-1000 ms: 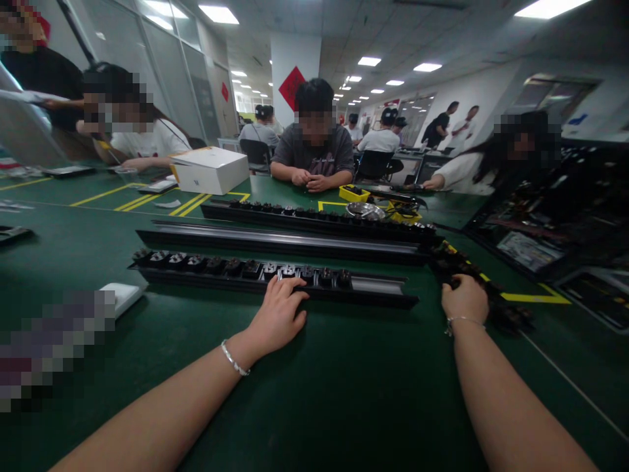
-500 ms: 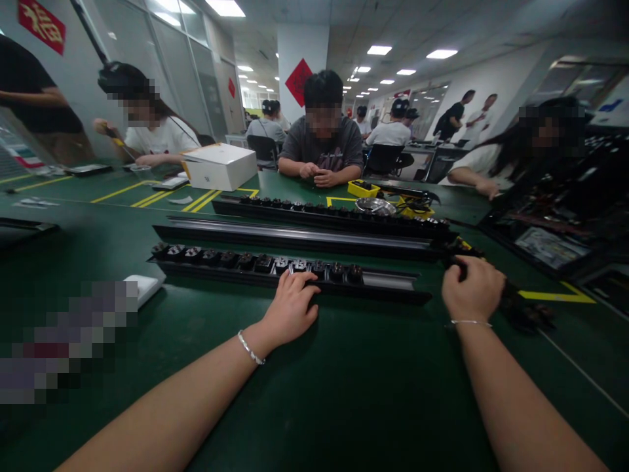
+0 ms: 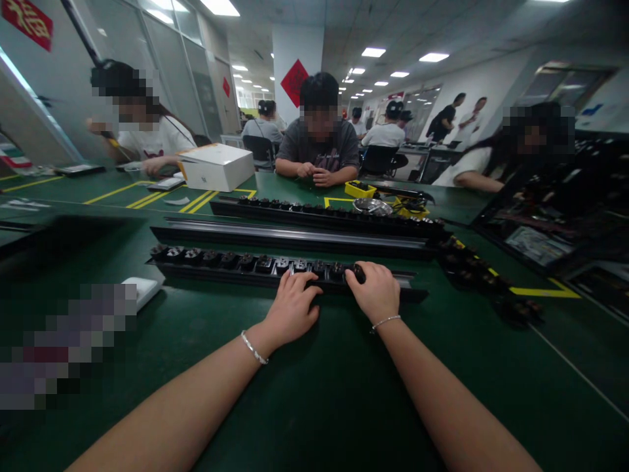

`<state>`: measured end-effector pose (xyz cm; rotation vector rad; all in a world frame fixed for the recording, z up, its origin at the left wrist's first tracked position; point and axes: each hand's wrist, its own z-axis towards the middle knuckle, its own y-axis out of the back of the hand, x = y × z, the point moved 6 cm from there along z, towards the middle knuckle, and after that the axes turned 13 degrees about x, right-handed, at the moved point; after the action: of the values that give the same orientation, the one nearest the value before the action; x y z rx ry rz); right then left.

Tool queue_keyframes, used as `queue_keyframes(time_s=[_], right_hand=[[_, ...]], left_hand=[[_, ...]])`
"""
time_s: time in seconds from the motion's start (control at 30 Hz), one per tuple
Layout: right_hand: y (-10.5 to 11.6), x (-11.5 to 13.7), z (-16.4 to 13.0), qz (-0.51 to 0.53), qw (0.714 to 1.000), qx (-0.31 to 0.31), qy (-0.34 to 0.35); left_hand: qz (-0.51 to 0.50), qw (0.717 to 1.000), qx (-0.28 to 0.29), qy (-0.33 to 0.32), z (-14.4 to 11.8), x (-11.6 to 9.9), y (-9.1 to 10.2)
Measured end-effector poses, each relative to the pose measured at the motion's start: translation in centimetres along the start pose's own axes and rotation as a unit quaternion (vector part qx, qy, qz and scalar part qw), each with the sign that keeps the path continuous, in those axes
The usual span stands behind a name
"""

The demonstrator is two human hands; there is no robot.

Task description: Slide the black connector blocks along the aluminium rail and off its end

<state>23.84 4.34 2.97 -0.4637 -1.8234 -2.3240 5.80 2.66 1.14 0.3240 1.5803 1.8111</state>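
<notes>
In front of me lies a long black rail [image 3: 289, 282] with a row of small black blocks [image 3: 228, 259] along its channel; several have metallic tops. My left hand [image 3: 293, 303] rests against the rail's near side, fingers spread over its edge and thumb apart. Over the row's right end, my right hand [image 3: 377, 288] is closed around a small black block [image 3: 360, 273], mostly covered by the fingers. Whether this block touches the rail is hidden. More loose black blocks [image 3: 466, 262] lie in a dark cluster to the right.
Behind stand a second black rail [image 3: 295, 235] and a third rail [image 3: 314, 211] filled with blocks. Yellow bins [image 3: 360, 189] and a shiny dish [image 3: 372, 206] sit farther back. A white box [image 3: 216, 169] is at the back left. A dark frame [image 3: 545, 223] stands right; co-workers sit around.
My right hand has moved left from the loose blocks to the right end of the near rail, with a black block in its fingers. My left hand has stayed on the rail.
</notes>
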Motion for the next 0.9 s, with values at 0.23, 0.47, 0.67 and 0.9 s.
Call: queue_keyframes(time_s=[0.23, 0.47, 0.67, 0.9], right_hand=[[0.01, -0.01, -0.04, 0.004, 1.000, -0.015, -0.001], [0.00, -0.09, 0.08, 0.014, 1.000, -0.015, -0.012], [-0.12, -0.17, 0.19, 0.031, 0.999, -0.017, -0.018], [0.04, -0.01, 0.24, 0.029, 0.999, -0.006, -0.035]], left_hand=[[0.002, 1.000, -0.007, -0.004, -0.02, 0.01, -0.03], [0.008, 1.000, -0.002, 0.007, 0.05, -0.04, 0.03], [0.009, 1.000, 0.000, 0.013, 0.14, -0.07, -0.05], [0.011, 1.000, 0.001, 0.012, 0.16, -0.09, -0.01]])
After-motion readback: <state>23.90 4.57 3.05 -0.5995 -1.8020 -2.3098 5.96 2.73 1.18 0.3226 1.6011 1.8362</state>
